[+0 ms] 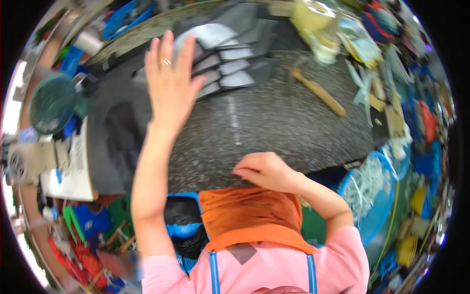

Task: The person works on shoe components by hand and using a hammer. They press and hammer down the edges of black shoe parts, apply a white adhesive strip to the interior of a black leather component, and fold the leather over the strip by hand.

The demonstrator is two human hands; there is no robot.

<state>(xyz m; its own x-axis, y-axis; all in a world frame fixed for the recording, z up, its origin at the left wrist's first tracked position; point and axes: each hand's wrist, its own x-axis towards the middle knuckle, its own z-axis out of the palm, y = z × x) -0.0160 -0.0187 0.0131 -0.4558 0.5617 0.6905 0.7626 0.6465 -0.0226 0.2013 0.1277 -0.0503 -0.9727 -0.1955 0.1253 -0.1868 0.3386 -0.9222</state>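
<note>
My left hand (169, 81) reaches to the far side of the dark table, its fingers stretched out and apart, a ring on one of them. It lies over or just above the left edge of several overlapping dark grey and black sheet pieces (237, 66), some with pale, shiny faces. I cannot tell whether the palm touches them. Near the table's front edge, by the orange apron (249, 210), my right hand (264, 169) is loosely curled with its fingers together. Nothing shows in it. A hammer (320, 93) with a wooden handle rests right of the sheets.
A yellowish container (316, 27) stands at the far right of the speckled tabletop (274, 122). A green fan (53, 103) is on the left. Beside the table at the right stands a blue basket (387, 196) holding pale strips. Dark fabric-like material (125, 132) lies on the table's left.
</note>
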